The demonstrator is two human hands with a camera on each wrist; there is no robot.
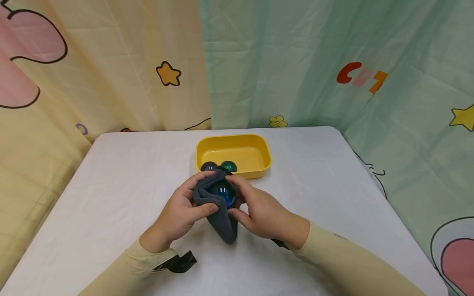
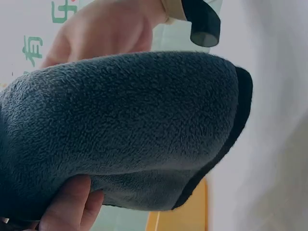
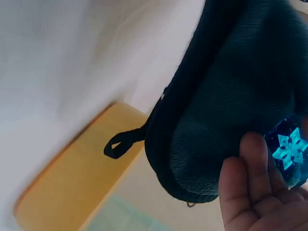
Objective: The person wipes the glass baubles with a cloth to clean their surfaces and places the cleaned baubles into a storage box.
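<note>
A glossy blue ball lies in a fold of a dark blue-grey plush cloth, held close in front of the yellow tray. My left hand grips the cloth from the left side, thumb on the near face. From the right, my right hand holds the ball between thumb and fingers, its fingertips by the cloth. In the right wrist view, the ball shows a pale snowflake-like pattern, while the cloth has a dark edging and a small hanging loop.
Behind the hands, a yellow tray stands on the white-covered table. In its near left part are a blackish ball and a green ball, partly hidden by the cloth. Patterned curtains surround the table's back and sides.
</note>
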